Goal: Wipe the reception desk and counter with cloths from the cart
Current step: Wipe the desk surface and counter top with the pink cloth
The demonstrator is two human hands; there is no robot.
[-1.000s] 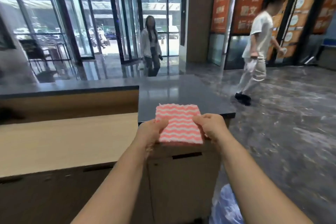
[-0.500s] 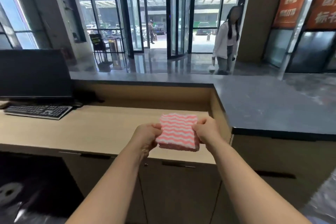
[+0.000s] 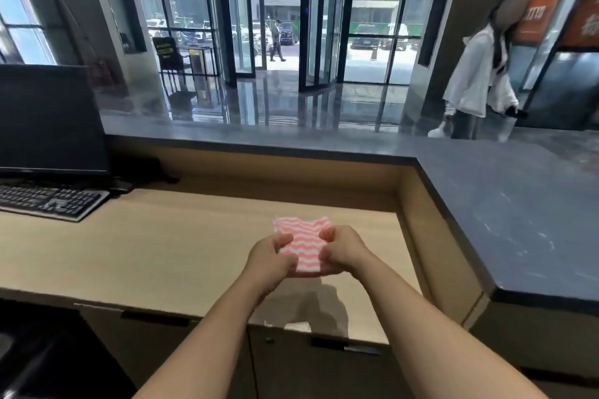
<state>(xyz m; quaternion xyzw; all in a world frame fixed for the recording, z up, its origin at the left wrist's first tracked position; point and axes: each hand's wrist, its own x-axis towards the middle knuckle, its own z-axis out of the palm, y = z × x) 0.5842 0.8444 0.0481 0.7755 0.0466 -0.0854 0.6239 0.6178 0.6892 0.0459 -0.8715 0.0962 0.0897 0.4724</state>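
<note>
A folded pink cloth [image 3: 303,244] with white wavy stripes hangs just above the light wooden desk [image 3: 155,249]. My left hand [image 3: 270,257] grips its left edge and my right hand [image 3: 340,248] grips its right edge, thumbs on top. The cloth casts a shadow on the wood below. The raised dark stone counter [image 3: 505,204] runs along the far side of the desk and wraps round to the right. No cart is in view.
A black monitor [image 3: 48,120] and a black keyboard [image 3: 48,201] stand at the desk's left. A person in a white top [image 3: 479,74] walks past beyond the counter at the right. Cabinet doors [image 3: 324,372] lie under the desk's front edge.
My view has swung left from the counter's end to the wooden desk. Both hands have carried the cloth out over the desk and lower, and now pinch it closer together.
</note>
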